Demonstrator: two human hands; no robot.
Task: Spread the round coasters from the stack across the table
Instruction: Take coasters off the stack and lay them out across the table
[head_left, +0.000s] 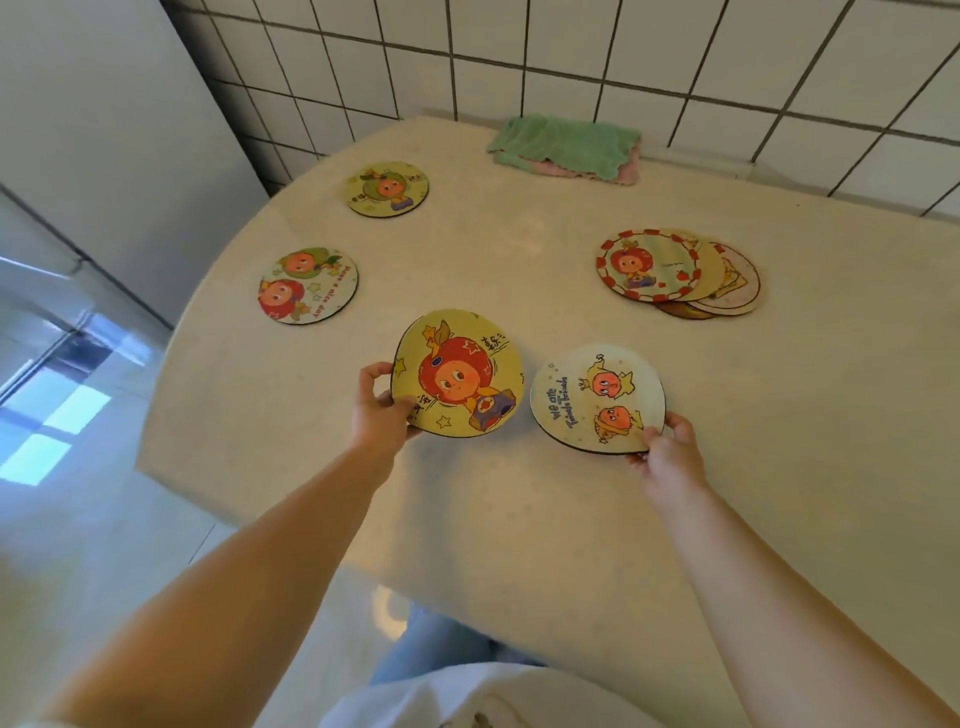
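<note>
Fanned stack (675, 270) right; two coasters flat at left (387, 188) (308, 285); yellow coaster (462, 371) and cream coaster (597, 397) near front edge, each pinched at its rim

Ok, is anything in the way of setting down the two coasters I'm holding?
Nothing visible. The table under the yellow coaster in the left hand and the pale coaster in the right hand is bare; the stack sits further back on the right.

The pale coaster (597, 397) reads "we are Friends Friends"; the two-face coaster (308, 285) reads "Have a nice day".
</note>
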